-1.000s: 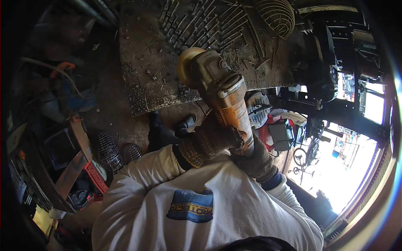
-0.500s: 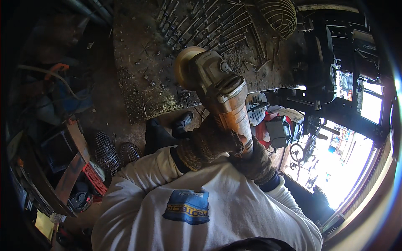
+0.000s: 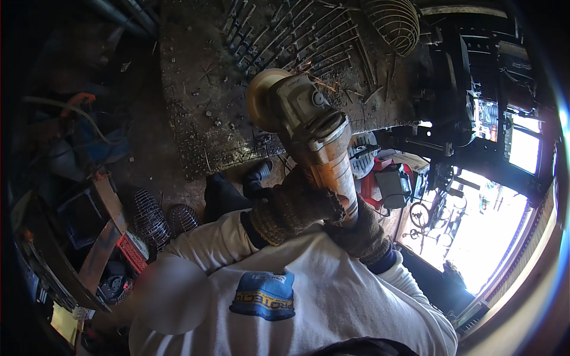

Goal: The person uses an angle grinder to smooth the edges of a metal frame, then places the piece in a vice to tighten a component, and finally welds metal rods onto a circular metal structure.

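Both my hands grip a worn angle grinder (image 3: 323, 142) with an orange-brown body and a dark metal head. My left hand (image 3: 294, 210), in a brown knitted glove, is wrapped round its middle. Gloved the same way, my right hand (image 3: 362, 234) closes round the rear end of the body, close to my chest. The round tan disc (image 3: 259, 99) points away from me, over the dark metal work surface (image 3: 196, 118). A few orange sparks (image 3: 317, 79) fly to the right of the head. Just beyond lie rows of short metal rods (image 3: 323, 44); the disc's contact point is hidden.
A wire cage (image 3: 399, 26) lies at the far right of the work surface. Several loose rods and bits of metal are scattered about. On the left stand coiled wire cages (image 3: 151, 216) and a red crate (image 3: 132, 252). Bicycles (image 3: 420, 215) show in the bright opening at right.
Orange sparks now show beyond the grinder's head, where none showed before. The grinder and both hands have barely moved.
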Demonstrator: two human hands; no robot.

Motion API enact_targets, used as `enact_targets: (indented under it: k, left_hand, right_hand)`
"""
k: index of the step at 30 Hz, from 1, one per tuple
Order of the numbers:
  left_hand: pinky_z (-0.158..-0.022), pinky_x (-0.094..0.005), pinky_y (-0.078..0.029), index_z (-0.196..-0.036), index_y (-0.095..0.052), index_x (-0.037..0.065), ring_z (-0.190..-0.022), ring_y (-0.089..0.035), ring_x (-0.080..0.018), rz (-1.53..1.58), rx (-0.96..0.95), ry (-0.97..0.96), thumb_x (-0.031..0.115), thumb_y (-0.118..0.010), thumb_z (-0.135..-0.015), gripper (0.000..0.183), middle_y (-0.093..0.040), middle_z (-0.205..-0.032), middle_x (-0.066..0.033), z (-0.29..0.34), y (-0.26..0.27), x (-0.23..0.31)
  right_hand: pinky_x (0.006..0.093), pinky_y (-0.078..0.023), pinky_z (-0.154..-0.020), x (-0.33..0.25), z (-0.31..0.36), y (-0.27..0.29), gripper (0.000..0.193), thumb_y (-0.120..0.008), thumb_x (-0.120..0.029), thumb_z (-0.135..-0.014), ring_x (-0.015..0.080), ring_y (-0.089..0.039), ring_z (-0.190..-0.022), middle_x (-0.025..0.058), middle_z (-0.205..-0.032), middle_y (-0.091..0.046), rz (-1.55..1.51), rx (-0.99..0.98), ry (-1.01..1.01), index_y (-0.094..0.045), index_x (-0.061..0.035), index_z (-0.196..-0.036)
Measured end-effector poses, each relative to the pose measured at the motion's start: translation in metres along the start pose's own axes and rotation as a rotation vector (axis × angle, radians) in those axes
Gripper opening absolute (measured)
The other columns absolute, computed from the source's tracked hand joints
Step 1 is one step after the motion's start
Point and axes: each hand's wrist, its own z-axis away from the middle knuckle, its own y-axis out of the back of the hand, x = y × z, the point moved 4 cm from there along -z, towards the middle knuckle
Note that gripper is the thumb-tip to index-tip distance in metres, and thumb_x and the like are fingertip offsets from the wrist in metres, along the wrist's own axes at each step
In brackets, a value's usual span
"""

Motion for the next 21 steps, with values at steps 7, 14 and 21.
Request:
enact_targets:
  k: [7,14,21]
  left_hand:
    - [-0.099,-0.0438,-0.049,-0.141,-0.038,0.0,-0.114,-0.06,-0.0297,-0.02,-0.02,0.021,0.065,-0.041,-0.094,0.08,-0.054,-0.128,-0.0195,0.005,-0.003,-0.007]
    - [-0.094,-0.0373,-0.052,-0.131,-0.044,0.001,-0.106,-0.061,-0.0225,-0.101,0.161,-0.199,0.017,-0.083,-0.069,0.075,-0.058,-0.117,-0.0136,0.005,0.005,-0.001]
    - [-0.091,-0.0456,-0.053,-0.136,-0.043,0.001,-0.106,-0.065,-0.0301,0.142,0.083,-0.038,0.06,-0.051,-0.093,0.074,-0.06,-0.121,-0.0199,0.004,-0.002,-0.008]
  right_hand:
    - [0.0357,-0.049,-0.092,0.004,0.002,-0.003,0.065,-0.08,-0.015,-0.077,0.0198,-0.061,-0.106,0.0118,-0.114,-0.063,0.0,0.048,0.03,-0.047,-0.0049,-0.131]
    - [0.0364,-0.049,-0.094,0.001,0.0,-0.006,0.064,-0.08,-0.015,-0.078,0.0191,-0.06,-0.108,0.0114,-0.116,-0.062,-0.064,0.033,-0.008,-0.047,-0.0047,-0.131]
    - [0.036,-0.049,-0.093,0.004,-0.002,-0.008,0.063,-0.081,-0.016,-0.078,0.0194,-0.061,-0.106,0.0112,-0.115,-0.062,-0.052,0.016,-0.006,-0.048,-0.005,-0.13]
